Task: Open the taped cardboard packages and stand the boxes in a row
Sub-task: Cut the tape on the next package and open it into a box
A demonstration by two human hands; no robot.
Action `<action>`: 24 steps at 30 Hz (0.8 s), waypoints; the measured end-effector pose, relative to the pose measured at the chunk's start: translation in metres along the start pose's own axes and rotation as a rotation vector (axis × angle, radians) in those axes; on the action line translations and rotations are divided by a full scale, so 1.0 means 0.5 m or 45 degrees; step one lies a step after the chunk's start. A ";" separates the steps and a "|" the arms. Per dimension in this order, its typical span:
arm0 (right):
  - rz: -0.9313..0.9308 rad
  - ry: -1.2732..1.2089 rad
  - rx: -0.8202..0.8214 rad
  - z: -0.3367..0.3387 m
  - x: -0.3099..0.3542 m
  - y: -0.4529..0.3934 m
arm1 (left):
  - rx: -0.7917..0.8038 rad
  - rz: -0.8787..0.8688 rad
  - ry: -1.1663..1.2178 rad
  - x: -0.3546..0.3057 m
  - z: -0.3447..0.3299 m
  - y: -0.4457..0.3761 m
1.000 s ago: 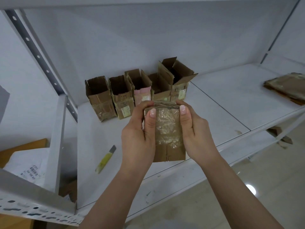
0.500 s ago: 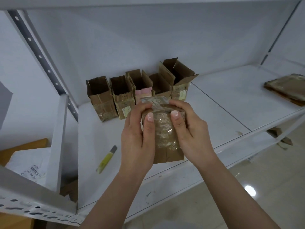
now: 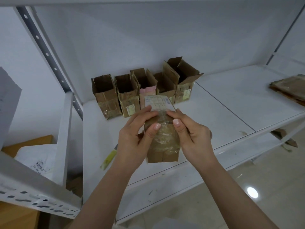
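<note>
Both hands hold a small taped cardboard package (image 3: 162,146) above the front of the white shelf (image 3: 214,116). My left hand (image 3: 137,138) grips its left side, thumb on the front. On the right side, my right hand (image 3: 189,134) grips it with the fingers at the top edge. The package's top flap with a white label (image 3: 156,102) stands lifted away from me. Behind it, several opened brown boxes (image 3: 130,95) stand upright in a row at the back of the shelf, flaps up.
A yellow utility knife (image 3: 108,158) lies on the shelf left of my hands, partly hidden by my left wrist. Flattened taped cardboard (image 3: 290,90) lies at the shelf's far right. A grey metal upright (image 3: 49,60) and a white parcel bag (image 3: 36,161) are at the left.
The package's top flap has come up and now tilts away from me, showing its label. Both thumbs slid down the front and my fingers moved to the top edge.
</note>
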State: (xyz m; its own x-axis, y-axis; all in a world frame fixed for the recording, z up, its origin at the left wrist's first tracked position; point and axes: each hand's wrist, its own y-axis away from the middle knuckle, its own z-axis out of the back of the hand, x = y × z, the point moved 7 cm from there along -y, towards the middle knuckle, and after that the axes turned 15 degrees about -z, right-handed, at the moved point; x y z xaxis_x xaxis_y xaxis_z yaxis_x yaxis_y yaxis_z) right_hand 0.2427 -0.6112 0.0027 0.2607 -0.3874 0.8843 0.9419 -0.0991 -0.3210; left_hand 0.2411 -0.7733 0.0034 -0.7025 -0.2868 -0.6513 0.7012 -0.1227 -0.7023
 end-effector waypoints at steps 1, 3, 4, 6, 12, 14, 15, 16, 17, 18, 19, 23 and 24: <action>0.032 0.021 0.019 -0.005 -0.005 0.000 | 0.048 0.023 0.059 0.005 -0.003 0.002; 0.076 0.050 0.078 -0.020 -0.012 0.001 | 0.066 0.063 0.102 0.013 -0.004 0.009; 0.077 0.067 0.090 -0.025 -0.015 0.002 | 0.044 0.060 0.078 0.016 -0.002 0.013; 0.063 0.094 0.081 -0.030 -0.019 0.003 | 0.008 0.030 0.006 0.018 0.001 0.021; -0.081 0.042 0.113 -0.009 -0.043 -0.002 | -0.161 0.117 -0.102 0.024 0.051 0.016; -0.131 0.225 0.083 0.008 -0.075 -0.015 | -0.253 0.177 -0.180 0.030 0.089 -0.001; -0.190 0.370 0.155 0.004 -0.096 -0.021 | -0.262 0.196 -0.221 0.033 0.101 -0.012; -0.242 0.499 0.280 -0.007 -0.114 -0.024 | -0.264 0.218 -0.247 0.038 0.110 -0.021; -0.285 0.579 0.420 -0.022 -0.124 -0.022 | -0.277 0.236 -0.254 0.041 0.119 -0.032; -0.304 0.605 0.549 -0.039 -0.129 -0.015 | -0.297 0.257 -0.246 0.043 0.127 -0.042; -0.305 0.607 0.632 -0.052 -0.129 -0.008 | -0.318 0.290 -0.231 0.046 0.134 -0.051; -0.262 0.584 0.426 -0.045 -0.129 -0.017 | -0.385 0.531 -0.083 0.075 0.154 -0.070; -0.251 0.568 0.312 -0.033 -0.124 -0.023 | -0.404 0.601 -0.020 0.086 0.152 -0.069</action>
State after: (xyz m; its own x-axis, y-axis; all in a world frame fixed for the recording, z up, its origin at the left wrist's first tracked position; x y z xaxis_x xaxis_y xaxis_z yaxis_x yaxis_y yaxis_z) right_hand 0.2122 -0.6013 -0.0542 0.0091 -0.7399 0.6727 0.9995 -0.0134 -0.0283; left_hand 0.1960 -0.8538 0.0213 -0.3184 -0.2554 -0.9129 0.8662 0.3129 -0.3897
